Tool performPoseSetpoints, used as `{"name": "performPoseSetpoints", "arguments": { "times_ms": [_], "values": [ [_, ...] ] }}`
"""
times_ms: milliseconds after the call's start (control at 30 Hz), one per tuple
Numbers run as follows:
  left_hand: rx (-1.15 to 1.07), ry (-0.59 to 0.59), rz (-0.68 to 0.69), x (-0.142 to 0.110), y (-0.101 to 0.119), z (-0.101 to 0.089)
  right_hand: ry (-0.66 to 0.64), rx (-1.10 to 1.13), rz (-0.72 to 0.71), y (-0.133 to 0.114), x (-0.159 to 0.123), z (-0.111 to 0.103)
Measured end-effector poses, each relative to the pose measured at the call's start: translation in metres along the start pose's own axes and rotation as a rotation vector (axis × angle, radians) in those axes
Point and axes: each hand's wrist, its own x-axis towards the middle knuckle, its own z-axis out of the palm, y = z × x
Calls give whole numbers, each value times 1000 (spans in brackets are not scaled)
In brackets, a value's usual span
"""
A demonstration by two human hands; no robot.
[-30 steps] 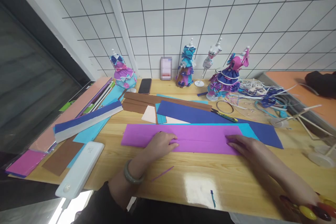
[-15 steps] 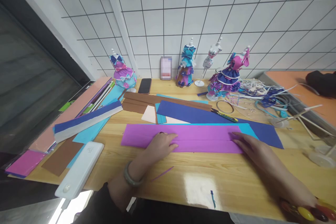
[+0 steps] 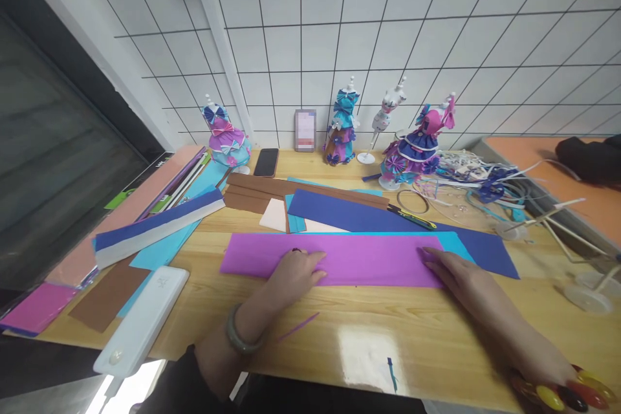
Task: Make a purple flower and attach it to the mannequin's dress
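Note:
A long strip of purple crepe paper (image 3: pixel 373 259) lies across the table, with light blue paper (image 3: pixel 458 247) showing along its far edge and at its right end. My left hand (image 3: pixel 298 272) rests on the purple strip left of its middle, fingers stretched out. Near the right end, my right hand (image 3: pixel 456 272) presses its extended fingertips on the same strip. Both hands are open and grip nothing. Behind the strip lies a dark blue paper piece (image 3: pixel 349 212) with a yellow-black utility knife (image 3: pixel 412 218) on it.
Dressed miniature mannequins (image 3: pixel 342 126) stand along the wall, near a dark phone (image 3: pixel 266 162). Brown paper strips (image 3: pixel 252 191) lie behind the blue sheet. At left are a white power bank (image 3: pixel 143 320) and stacked coloured papers. Tangled ribbons (image 3: pixel 480 174) lie at right.
The crease line across the purple strip has faded and the paper looks flatter. My right hand slid slightly right along it. My left hand stays in place. The view has tilted a little.

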Motion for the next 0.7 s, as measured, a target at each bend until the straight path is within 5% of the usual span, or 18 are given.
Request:
{"name": "performPoseSetpoints", "arguments": {
  "times_ms": [700],
  "values": [
    [114,40,-25,-1,1,3,31,-208,-100,9,-2,9]
  ]
}}
